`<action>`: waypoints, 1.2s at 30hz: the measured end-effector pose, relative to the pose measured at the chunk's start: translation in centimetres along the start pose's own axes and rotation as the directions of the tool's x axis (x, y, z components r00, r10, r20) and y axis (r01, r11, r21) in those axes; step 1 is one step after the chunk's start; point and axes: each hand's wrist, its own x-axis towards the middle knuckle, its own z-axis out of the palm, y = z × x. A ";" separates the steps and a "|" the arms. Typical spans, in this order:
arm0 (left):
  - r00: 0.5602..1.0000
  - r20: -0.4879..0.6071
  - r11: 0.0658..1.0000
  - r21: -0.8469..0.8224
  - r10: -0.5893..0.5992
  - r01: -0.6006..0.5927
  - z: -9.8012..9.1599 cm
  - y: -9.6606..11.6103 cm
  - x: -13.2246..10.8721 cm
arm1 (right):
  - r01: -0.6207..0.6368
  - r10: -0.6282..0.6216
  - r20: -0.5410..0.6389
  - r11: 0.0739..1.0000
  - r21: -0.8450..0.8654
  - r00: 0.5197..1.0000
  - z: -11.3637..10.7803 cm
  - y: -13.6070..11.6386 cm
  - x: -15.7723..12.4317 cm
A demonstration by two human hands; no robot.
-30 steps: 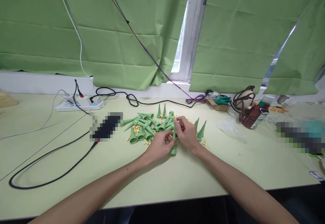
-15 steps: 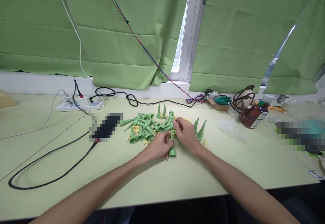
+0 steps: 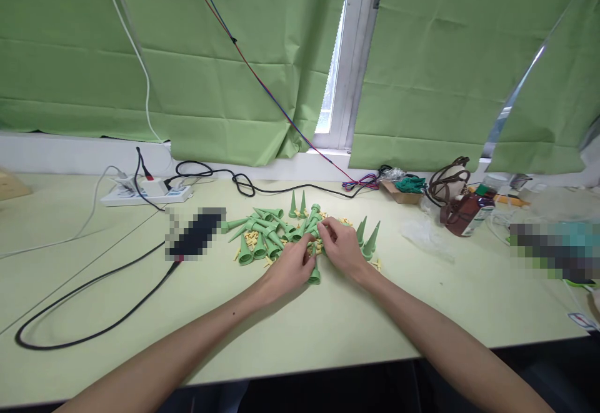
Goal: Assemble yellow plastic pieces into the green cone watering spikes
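My left hand (image 3: 294, 265) is closed around a green plastic cone spike (image 3: 314, 275), whose wide capped end faces me. Its narrow part is partly hidden by my fingers. Just to the right, my right hand (image 3: 342, 243) has thumb and fingers pinched together near the spike's tip; whatever they grip is too small and covered to make out. Beyond both hands lies a heap of similar green cone spikes (image 3: 269, 233) mixed with small yellow T-shaped pieces (image 3: 252, 238). Two green cones (image 3: 298, 205) stand upright behind the heap, and two more (image 3: 370, 242) stand right of my right hand.
Left of the heap lies a dark blurred device (image 3: 197, 235) with a black cable looping across the table. A white power strip (image 3: 147, 195) sits at the back left. At the back right are a small cardboard box (image 3: 400, 194), a brown bottle (image 3: 469, 214) and clear plastic (image 3: 429, 238).
My left hand has shifted slightly up and away from me, and the green cone spike with it has moved a little up and left. My right hand has barely moved.
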 end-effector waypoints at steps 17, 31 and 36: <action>0.996 0.036 0.827 0.556 0.080 -0.086 -2.0 0.6 0.9 | 0.005 -0.005 0.007 1.000 -0.026 1.000 0.1 0.3 0.1; 0.993 0.094 0.782 0.612 0.073 -0.116 -1.5 0.2 0.7 | 0.010 -0.010 0.021 1.000 -0.027 1.000 0.2 0.2 0.0; 0.991 0.126 0.759 0.640 0.053 -0.122 -1.3 0.1 0.7 | 0.008 -0.007 0.020 1.000 -0.026 1.000 0.1 0.1 0.0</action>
